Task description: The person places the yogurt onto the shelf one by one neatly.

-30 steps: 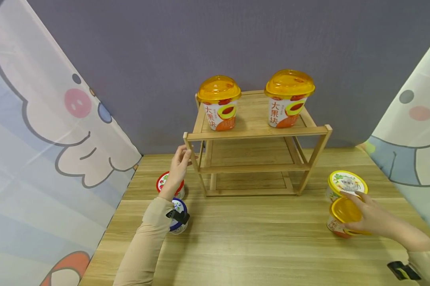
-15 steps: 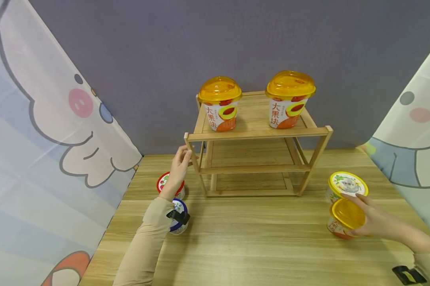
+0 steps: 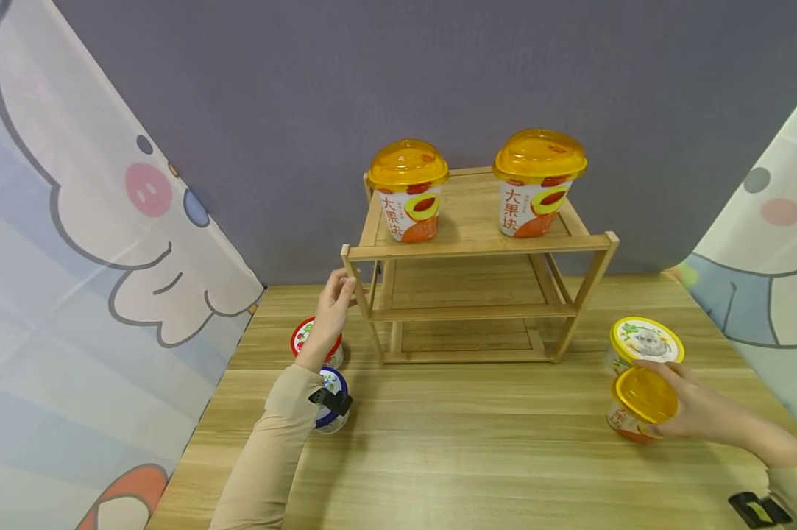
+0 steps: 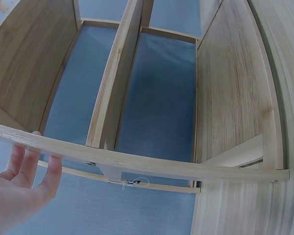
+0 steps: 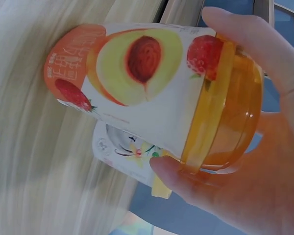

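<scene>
Gripping the cup (image 3: 645, 401) around its flared lid (image 5: 235, 103), probably because that rim gives a sure hold, the right hand (image 3: 701, 412) keeps it upright, base seemingly on the table (image 3: 471, 442). A yellow-lidded tub (image 3: 645, 340) stands just behind. The left hand (image 3: 330, 308) loosely holds the front left post (image 3: 372, 338) of the rack (image 3: 471, 313), perhaps to steady it. On top, a left cup (image 3: 408, 188) and a right cup (image 3: 537, 180) stand apart, fruit facing forward. A red-lidded tub (image 3: 302, 336) and a blue-lidded tub (image 3: 332, 380) sit beneath the left arm (image 3: 262, 449).
</scene>
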The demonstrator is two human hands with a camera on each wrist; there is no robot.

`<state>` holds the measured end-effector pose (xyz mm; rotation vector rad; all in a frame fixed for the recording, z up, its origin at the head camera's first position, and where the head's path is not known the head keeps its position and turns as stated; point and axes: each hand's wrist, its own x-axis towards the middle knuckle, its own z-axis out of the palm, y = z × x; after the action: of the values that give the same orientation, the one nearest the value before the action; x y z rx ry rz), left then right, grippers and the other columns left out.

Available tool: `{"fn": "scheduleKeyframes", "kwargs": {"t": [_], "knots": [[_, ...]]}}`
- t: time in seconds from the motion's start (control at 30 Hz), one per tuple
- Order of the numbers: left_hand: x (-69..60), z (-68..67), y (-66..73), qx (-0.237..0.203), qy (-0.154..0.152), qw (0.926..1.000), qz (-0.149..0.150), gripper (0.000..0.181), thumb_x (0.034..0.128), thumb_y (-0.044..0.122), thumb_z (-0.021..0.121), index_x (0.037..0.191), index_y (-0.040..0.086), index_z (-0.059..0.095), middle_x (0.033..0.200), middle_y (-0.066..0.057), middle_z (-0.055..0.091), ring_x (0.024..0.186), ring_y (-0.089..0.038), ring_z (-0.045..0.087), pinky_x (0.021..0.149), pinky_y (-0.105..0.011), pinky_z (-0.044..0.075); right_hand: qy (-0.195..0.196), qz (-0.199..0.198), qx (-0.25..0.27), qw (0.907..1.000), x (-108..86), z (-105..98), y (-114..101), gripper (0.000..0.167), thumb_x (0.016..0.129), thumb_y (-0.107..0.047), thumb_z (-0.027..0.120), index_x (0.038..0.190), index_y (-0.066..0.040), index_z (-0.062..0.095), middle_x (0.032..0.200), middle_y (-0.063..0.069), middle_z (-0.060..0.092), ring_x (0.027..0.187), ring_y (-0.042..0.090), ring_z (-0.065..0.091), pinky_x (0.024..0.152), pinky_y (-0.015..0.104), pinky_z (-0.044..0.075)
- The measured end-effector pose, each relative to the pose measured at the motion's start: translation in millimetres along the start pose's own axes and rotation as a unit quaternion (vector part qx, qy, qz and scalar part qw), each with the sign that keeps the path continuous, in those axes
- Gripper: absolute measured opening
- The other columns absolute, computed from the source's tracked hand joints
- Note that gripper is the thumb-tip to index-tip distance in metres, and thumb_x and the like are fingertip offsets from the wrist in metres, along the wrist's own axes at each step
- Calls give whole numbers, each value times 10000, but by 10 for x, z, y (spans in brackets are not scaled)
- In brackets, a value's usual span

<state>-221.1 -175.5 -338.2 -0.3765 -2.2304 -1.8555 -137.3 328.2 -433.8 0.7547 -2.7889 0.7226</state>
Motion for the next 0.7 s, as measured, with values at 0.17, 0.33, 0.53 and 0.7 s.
{"fn": "scheduleKeyframes", "kwargs": {"t": [0.17, 0.33, 0.53, 0.7], "knots": [[1, -1, 5, -4, 13, 10000, -4, 256, 964, 74, 328, 1170, -57, 402, 996, -250, 475, 1004, -471, 484, 858, -501, 414, -114, 165, 19, 9998, 45, -35, -68, 959, 394, -163, 850, 1191, -8, 340, 1008, 330, 394, 808, 480, 469, 525, 497, 441], [-2, 2, 17, 23, 15, 10000, -77, 251, 965, 82, 332, 1165, -52, 404, 997, -223, 481, 1001, -422, 512, 869, -488, 410, -145, 219, -27, 9997, 99, -97, -194, 954, 426, -189, 848, 1214, -25, 337, 1022, 309, 387, 796, 463, 482, 514, 482, 441], [-4, 2, 26, 130, 42, 9998, -177, 243, 968, 99, 333, 1156, -37, 408, 992, -177, 489, 829, -2, 524, 868, -489, 399, 64, 88, -103, 9999, 233, -170, -344, 930, 422, -193, 849, 1205, -43, 369, 1007, 303, 401, 797, 416, 483, 516, 460, 433], [-1, 8, 27, 148, 69, 9997, -184, 248, 967, 97, 338, 1162, -36, 412, 983, -165, 494, 828, -14, 530, 863, -480, 409, 304, -233, -252, 9989, 384, -220, -483, 912, 409, -190, 857, 1188, -41, 406, 982, 245, 442, 817, 339, 473, 540, 418, 425]]}}
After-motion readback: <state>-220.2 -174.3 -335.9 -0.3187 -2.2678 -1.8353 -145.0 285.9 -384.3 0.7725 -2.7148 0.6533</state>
